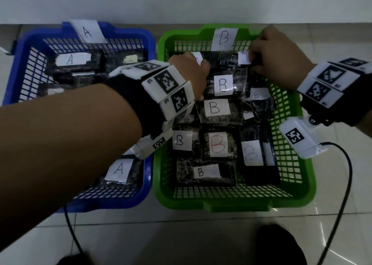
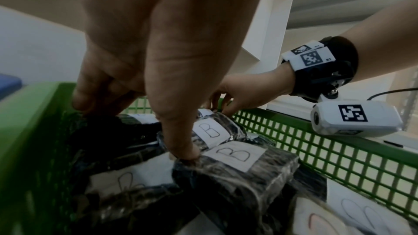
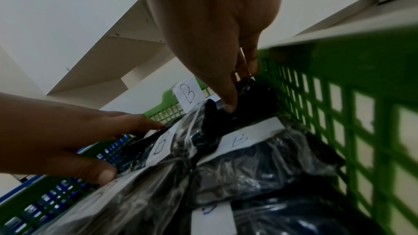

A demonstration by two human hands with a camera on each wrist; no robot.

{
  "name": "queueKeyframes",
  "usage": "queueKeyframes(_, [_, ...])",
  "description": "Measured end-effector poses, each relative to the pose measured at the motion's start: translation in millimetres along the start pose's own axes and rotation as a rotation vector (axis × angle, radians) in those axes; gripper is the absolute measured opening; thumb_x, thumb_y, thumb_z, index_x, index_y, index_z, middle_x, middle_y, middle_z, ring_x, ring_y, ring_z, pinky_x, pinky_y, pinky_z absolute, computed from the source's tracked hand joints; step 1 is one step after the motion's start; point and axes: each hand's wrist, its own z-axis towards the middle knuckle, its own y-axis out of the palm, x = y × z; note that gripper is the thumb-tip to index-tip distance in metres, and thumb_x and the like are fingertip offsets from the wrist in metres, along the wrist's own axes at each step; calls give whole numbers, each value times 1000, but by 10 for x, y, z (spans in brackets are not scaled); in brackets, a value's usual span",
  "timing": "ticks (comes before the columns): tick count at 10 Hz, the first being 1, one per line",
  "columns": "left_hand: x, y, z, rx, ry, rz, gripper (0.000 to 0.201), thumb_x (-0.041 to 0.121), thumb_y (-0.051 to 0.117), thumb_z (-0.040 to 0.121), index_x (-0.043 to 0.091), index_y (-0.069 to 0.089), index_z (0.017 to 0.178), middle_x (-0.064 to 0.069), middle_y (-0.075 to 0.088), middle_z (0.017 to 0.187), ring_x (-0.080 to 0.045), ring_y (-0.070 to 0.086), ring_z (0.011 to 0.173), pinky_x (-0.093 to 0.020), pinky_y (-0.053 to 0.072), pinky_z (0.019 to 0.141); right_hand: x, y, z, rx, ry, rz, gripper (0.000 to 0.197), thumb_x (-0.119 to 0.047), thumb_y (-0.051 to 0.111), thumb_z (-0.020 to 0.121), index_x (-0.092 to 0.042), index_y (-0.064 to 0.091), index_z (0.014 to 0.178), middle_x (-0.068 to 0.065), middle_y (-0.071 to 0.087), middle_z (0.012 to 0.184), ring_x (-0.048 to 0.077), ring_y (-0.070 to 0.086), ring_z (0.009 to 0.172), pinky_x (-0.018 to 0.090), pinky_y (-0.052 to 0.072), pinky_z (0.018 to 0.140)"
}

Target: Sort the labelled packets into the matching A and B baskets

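Note:
The green basket (image 1: 221,204) bears a paper B tag (image 1: 223,39) and is full of dark plastic-wrapped packets with white B labels (image 1: 216,108). The blue basket (image 1: 130,203) to its left has an A tag (image 1: 87,32) and holds A packets (image 1: 118,171). My left hand (image 1: 193,71) reaches into the green basket's far left, thumb and curled fingers round a dark packet (image 2: 113,131). At the far right corner my right hand (image 1: 254,67) pinches another dark packet (image 3: 255,99), thumb on top and fingers behind it. That packet's label (image 1: 244,58) is partly hidden.
Both baskets stand side by side on a pale tiled floor (image 1: 332,214) against a white ledge (image 1: 181,6). Black cables (image 1: 342,184) trail from the wrist cameras beside the baskets. Dark shapes (image 1: 281,244) lie at the near edge.

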Motion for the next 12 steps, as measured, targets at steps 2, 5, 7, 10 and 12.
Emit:
queueKeyframes(2, [-105, -53, -34, -40, -7, 35, 106, 76, 50, 73, 18, 7, 151, -26, 28, 143, -41, 30, 130, -47, 36, 100, 10, 87, 44, -44, -18, -94, 43, -5, 70, 73, 2, 58, 114, 29, 52, 107, 43, 49, 100, 46, 40, 85])
queueKeyframes(5, [9, 40, 7, -51, 21, 82, 122, 72, 59, 70, 7, -6, 149, -31, 39, 135, -44, 40, 123, -44, 40, 95, -40, 132, 29, -11, 37, -58, 37, -12, 71, 69, -2, 51, 99, 24, 52, 101, 37, 50, 93, 39, 38, 71])
queueKeyframes(7, [41, 60, 1, -20, 28, 112, 119, 71, 58, 71, 6, -4, 149, -31, 37, 136, -42, 39, 125, -42, 38, 97, -34, 139, 39, -17, 60, -46, 28, -8, 66, 74, -3, 53, 98, 24, 53, 101, 37, 48, 95, 44, 41, 80])
queueKeyframes(10, [-279, 13, -175, -40, 16, -354, 92, 65, 59, 77, 34, 12, 150, -20, 10, 152, -40, 17, 139, -46, 28, 109, -64, -149, -100, -156, 74, 159, 45, -16, 68, 78, -12, 56, 121, 14, 58, 120, 30, 51, 107, 34, 43, 89])
queueKeyframes(12, [-533, -249, -370, 325, 59, -700, 20, 28, 55, 92, 18, 63, 107, -3, 64, 105, -21, 60, 99, -26, 44, 81, -216, -518, -307, -74, 116, 378, 32, -15, 64, 85, -16, 61, 117, 6, 66, 113, 18, 61, 96, 21, 42, 78])
